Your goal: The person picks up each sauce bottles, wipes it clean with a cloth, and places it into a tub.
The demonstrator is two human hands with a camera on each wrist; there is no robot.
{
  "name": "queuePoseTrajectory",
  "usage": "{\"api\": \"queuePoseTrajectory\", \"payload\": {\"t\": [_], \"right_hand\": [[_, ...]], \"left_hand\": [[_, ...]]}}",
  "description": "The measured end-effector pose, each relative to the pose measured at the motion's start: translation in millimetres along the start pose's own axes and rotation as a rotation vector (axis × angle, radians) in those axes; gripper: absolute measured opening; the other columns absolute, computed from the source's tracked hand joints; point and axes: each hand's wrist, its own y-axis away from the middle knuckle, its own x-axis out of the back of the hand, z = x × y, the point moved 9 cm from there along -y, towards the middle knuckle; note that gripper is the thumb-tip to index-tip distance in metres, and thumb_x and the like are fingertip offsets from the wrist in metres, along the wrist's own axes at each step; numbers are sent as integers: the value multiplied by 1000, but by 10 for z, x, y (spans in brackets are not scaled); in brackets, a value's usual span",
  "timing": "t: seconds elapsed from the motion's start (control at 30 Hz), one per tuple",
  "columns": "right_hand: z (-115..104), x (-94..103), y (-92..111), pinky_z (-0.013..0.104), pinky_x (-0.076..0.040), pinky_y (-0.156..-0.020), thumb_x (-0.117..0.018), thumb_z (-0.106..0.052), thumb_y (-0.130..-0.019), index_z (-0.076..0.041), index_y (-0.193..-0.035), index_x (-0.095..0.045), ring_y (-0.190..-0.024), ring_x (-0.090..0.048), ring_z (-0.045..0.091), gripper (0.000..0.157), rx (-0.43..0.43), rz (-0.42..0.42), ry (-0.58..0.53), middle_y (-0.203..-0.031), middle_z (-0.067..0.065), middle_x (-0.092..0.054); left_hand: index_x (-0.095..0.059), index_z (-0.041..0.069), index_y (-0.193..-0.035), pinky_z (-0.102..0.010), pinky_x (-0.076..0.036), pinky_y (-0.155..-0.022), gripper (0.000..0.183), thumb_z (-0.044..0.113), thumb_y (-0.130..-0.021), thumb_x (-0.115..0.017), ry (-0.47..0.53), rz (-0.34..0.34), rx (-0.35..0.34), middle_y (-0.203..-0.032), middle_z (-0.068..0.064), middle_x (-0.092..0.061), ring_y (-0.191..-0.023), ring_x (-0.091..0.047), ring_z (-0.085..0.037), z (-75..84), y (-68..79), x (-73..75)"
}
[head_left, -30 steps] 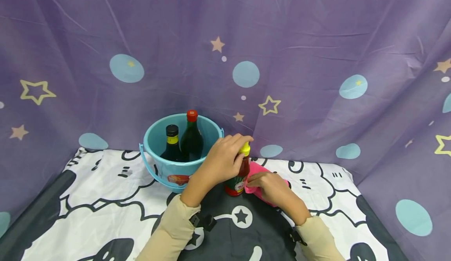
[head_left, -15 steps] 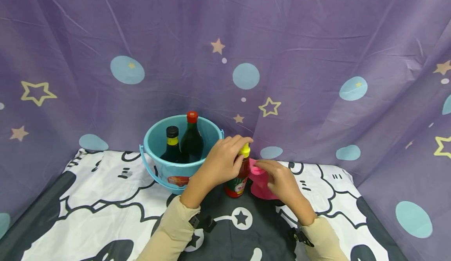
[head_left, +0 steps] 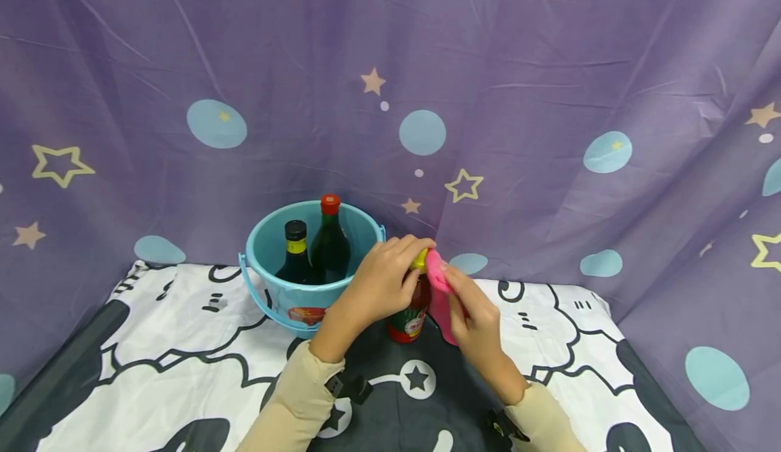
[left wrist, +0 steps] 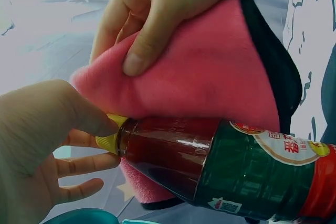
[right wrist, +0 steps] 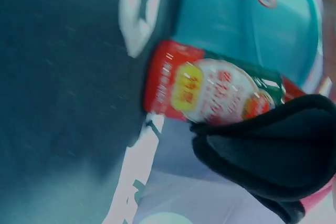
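Note:
A sauce bottle of dark red sauce, with a green and red label, stands on the cloth-covered table. My left hand pinches its yellow cap between thumb and fingers. On the bottle's right side, my right hand grips a pink cleaning cloth with dark edging. The cloth lies against the neck and upper body of the bottle, with its top corner beside the cap. In the right wrist view, the dark side of the cloth covers the bottle's upper part, while the label stays visible.
Left of the sauce bottle stands a light blue bucket, its handle hanging down in front. Inside it are a black-capped bottle and a red-capped green bottle. A purple curtain hangs behind the table.
My right hand has drawn the pink cloth up from low beside the bottle to its neck and cap, after regripping it midway. The left hand has kept its hold on the cap.

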Motion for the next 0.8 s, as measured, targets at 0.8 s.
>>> {"api": "queuePoseTrajectory", "payload": {"t": [0.8], "right_hand": [[28, -190, 73, 27, -37, -118, -46, 25, -68, -3, -133, -67, -139, -54, 31, 74, 45, -291, 38, -141, 18, -62]], "left_hand": [[-64, 10, -133, -50, -50, -107, 42, 6, -90, -67, -15, -1, -3, -124, -5, -69, -115, -66, -25, 4, 4, -3]]}}
